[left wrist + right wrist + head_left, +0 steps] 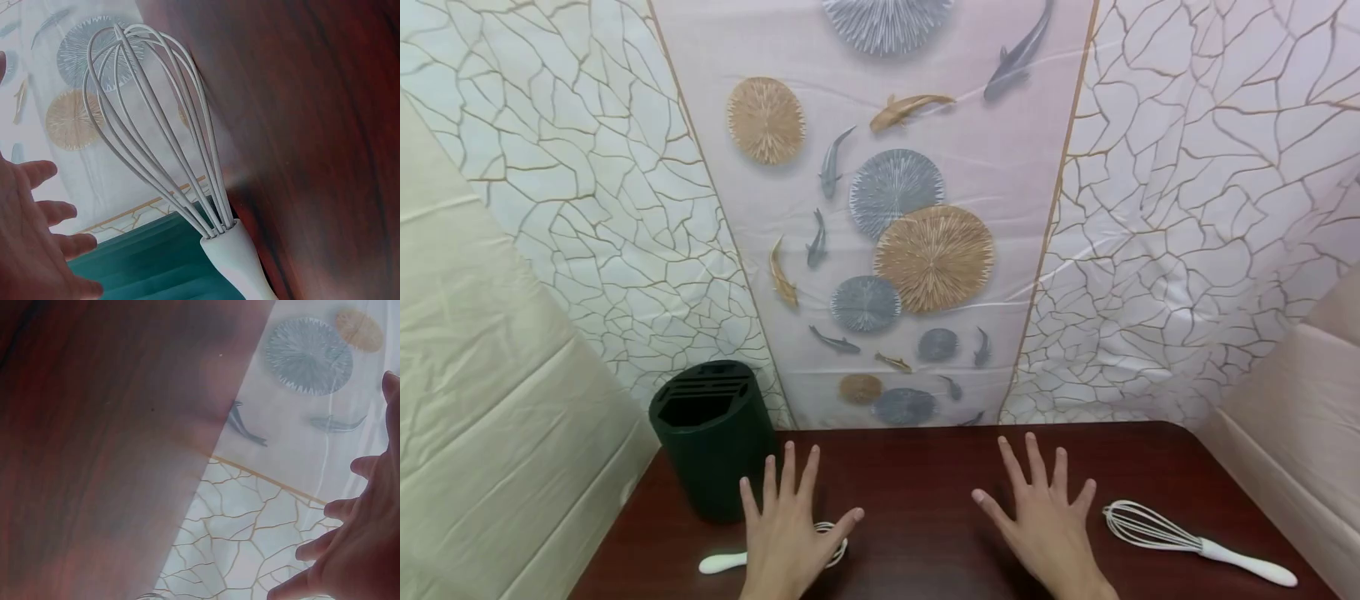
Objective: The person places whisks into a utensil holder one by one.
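Note:
My left hand (787, 533) is spread flat over a white whisk (237, 256), covering its middle in the head view; the handle (722, 563) shows to the left and the wire loops (835, 546) to the right. In the left wrist view the whole wire head appears beside the fingers. My right hand (1048, 525) is also spread, holding nothing. A second white whisk (1213, 552) lies to its right, wires toward the hand and handle toward the table's right edge. Behind the left hand stands a dark green utensil holder (718, 450) with slots and a larger opening on top.
The dark red-brown wooden table (910, 500) reaches back to a patterned cloth (887, 350) with fish and lily-pad prints. Cream padded panels flank it on the left (490, 375) and on the right (1300, 417).

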{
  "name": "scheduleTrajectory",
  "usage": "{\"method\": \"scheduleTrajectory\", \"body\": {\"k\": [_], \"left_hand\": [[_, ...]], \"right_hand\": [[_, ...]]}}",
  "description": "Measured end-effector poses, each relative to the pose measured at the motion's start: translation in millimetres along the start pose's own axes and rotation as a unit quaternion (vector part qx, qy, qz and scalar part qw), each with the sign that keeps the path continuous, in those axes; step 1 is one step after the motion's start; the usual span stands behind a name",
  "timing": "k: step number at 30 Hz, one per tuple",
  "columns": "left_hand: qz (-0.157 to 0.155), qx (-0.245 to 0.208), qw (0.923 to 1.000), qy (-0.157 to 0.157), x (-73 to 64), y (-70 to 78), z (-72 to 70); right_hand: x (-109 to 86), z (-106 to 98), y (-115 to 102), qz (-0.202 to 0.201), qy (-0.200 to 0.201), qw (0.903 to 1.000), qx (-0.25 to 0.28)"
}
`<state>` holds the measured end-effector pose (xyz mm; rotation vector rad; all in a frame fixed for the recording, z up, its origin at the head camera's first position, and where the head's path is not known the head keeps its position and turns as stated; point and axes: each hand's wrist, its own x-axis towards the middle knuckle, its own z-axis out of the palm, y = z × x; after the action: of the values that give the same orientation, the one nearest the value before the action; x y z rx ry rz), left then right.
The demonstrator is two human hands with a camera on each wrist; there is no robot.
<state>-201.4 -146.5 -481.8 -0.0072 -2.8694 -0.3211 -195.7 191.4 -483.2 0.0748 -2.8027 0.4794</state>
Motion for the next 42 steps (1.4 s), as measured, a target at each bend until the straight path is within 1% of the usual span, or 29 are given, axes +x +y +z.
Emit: {"method": "scheduleTrajectory", "body": {"k": [2, 7, 10, 14, 21, 24, 27, 31, 36, 39, 42], "left_hand": [[0.002, 0.000, 1.0000, 0.005, 0.1, -0.5, -0.6], [0.011, 0.007, 0.9997, 0.020, -0.9, -1.3, -2.6], [0.015, 0.006, 0.9994, 0.030, -2.5, -2.3, -6.0], [0.017, 0.003, 0.9988, 0.045, -3.4, -4.7, -11.7], [0.016, 0.005, 0.9973, 0.072, -6.2, -10.8, -22.8], [0.017, 0.009, 0.9959, 0.088, -8.2, -13.1, -27.0], [0.020, 0.010, 0.9935, 0.111, -9.5, -15.7, -31.0], [0.025, -0.008, 0.9899, 0.139, -9.9, -19.7, -35.2], [0.021, -0.052, 0.9870, 0.151, -11.7, -26.2, -38.7], [0.021, -0.071, 0.9827, 0.170, -12.4, -31.4, -40.8], [0.020, -0.088, 0.9766, 0.195, -12.1, -36.6, -43.2]], "right_hand": [[0.3, -1.5, -3.2, -0.001, 0.002, 1.0000, -0.001], [3.0, -3.4, -7.7, -0.014, 0.023, 0.9996, -0.005], [4.1, -5.1, -10.5, -0.020, 0.030, 0.9993, -0.006], [4.9, -8.5, -16.4, -0.020, 0.029, 0.9994, -0.006], [6.9, -11.8, -29.6, -0.021, 0.021, 0.9995, 0.009], [7.9, -11.5, -34.6, -0.024, 0.019, 0.9994, 0.014], [9.4, -11.9, -40.3, -0.025, 0.020, 0.9992, 0.025], [10.8, -12.3, -50.3, -0.038, 0.027, 0.9975, 0.054], [10.7, -9.6, -65.3, -0.060, 0.026, 0.9943, 0.084], [11.5, -5.8, -73.5, -0.071, 0.030, 0.9917, 0.102], [12.4, -1.0, -80.1, -0.088, 0.045, 0.9882, 0.117]]}}
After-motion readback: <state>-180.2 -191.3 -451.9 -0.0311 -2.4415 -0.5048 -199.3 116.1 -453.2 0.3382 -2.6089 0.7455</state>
